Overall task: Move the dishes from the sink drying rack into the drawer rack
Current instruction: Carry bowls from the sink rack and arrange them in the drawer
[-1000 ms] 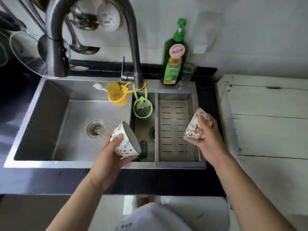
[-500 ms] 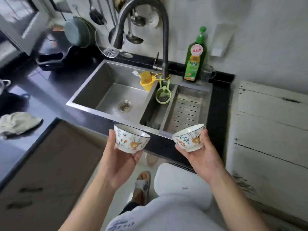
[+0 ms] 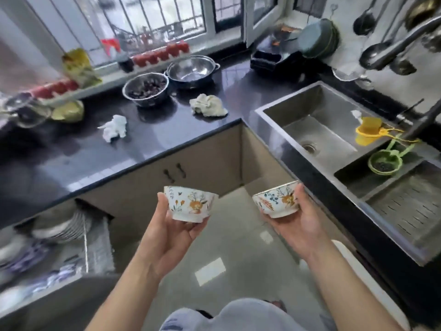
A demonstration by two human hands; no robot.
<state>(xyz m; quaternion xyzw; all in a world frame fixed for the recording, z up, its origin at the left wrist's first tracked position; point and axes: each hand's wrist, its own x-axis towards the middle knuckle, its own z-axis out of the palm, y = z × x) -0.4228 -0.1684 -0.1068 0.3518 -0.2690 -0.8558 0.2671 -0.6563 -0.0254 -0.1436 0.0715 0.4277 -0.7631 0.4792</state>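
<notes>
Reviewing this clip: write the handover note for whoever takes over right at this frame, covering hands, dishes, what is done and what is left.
Left hand: grip on a floral bowl, upright.
Right hand: grip on a second floral bowl, upright.
Both bowls are over the floor, clear of the sink drying rack at right, which shows no dishes in its visible part.
The drawer rack, lower left, is open and already holds plates.
Left: set both bowls in the drawer rack.
</notes>
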